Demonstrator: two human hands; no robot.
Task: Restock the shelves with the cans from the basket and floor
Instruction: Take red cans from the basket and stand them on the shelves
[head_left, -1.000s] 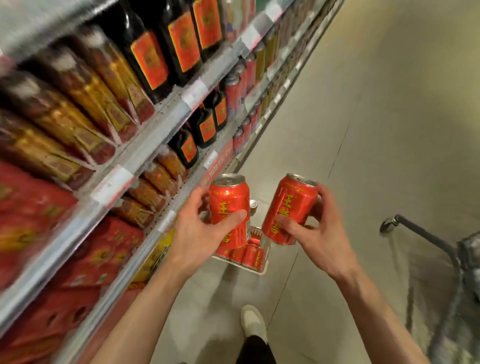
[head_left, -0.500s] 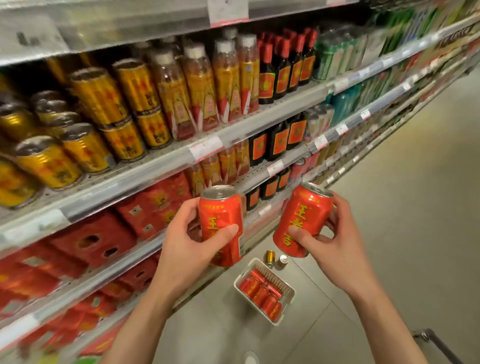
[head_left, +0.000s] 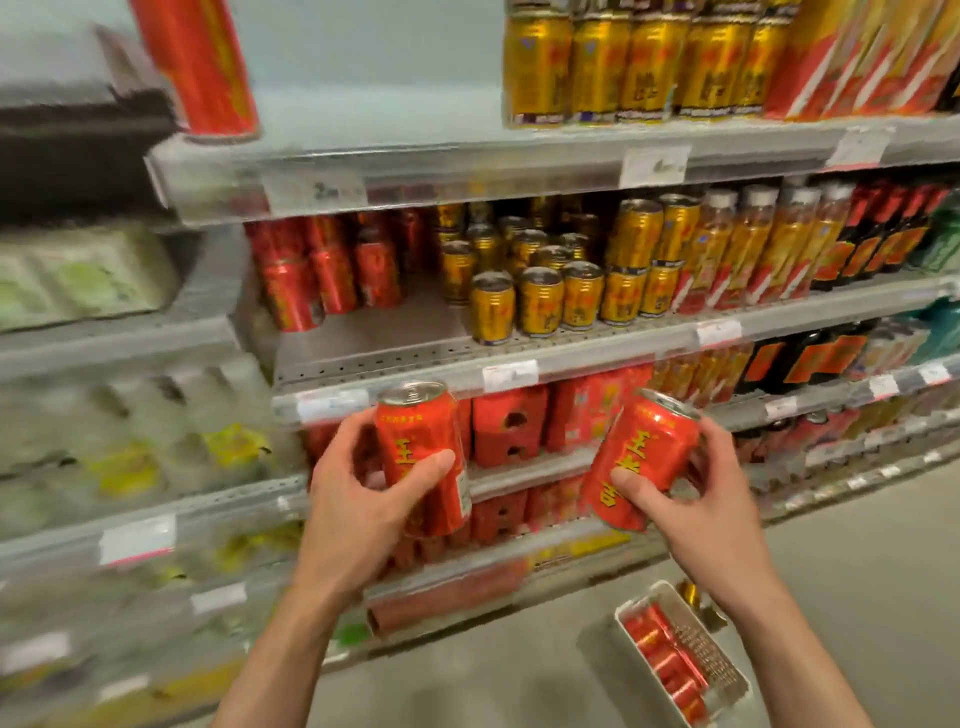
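Observation:
My left hand (head_left: 358, 499) grips an upright red can (head_left: 422, 447) with yellow characters. My right hand (head_left: 701, 499) grips a second red can (head_left: 641, 457), tilted to the left. Both cans are held in front of the shelf edge (head_left: 415, 382). On that shelf stand stacked red cans (head_left: 327, 270) at the left and gold cans (head_left: 545, 286) to their right, with bare shelf floor (head_left: 395, 338) in front of the red ones. A white basket (head_left: 727, 691) on the floor at lower right holds several red cans (head_left: 665, 660) lying down.
Above is a shelf with gold cans (head_left: 623, 62) and one red can (head_left: 202, 62). Bottled drinks (head_left: 769, 249) stand to the right. Red multipacks (head_left: 509, 421) fill the shelves below. A small gold can (head_left: 690, 592) stands on the grey floor (head_left: 857, 571) beside the basket.
My view has swung left and up to face the shelves squarely. Both hands kept their cans and rose slightly toward the shelf with the red cans; the basket now lies lower right.

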